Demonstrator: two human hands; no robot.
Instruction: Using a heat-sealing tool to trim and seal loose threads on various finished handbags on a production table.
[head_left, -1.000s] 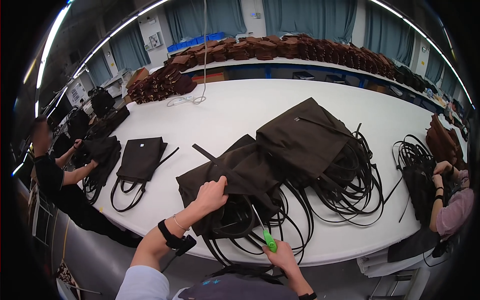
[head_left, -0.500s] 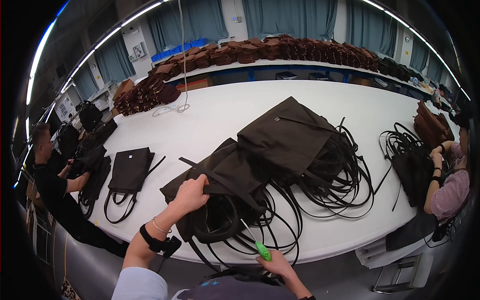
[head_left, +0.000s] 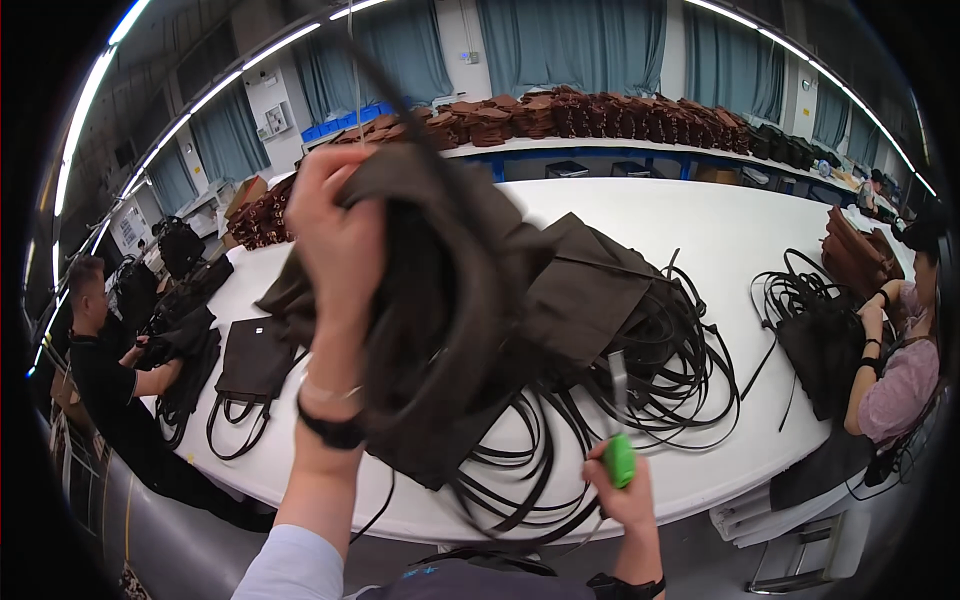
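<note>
My left hand is raised near the middle, blurred by motion, its fingers gripping a dark brown fabric bag by the top; a strap swings above it. My right hand is closed round the green handle of a thin metal tool, whose shaft points up toward the bags. Behind the lifted bag lie more dark bags with many looped straps spread over the white table.
A single dark bag lies to the left. People handle bags at both sides. Brown bundles line a rear shelf, with another brown pile at right. A white cable hangs over the table.
My left hand has lifted the bag from the table upward toward the camera. My right hand with the green tool has moved right and up.
</note>
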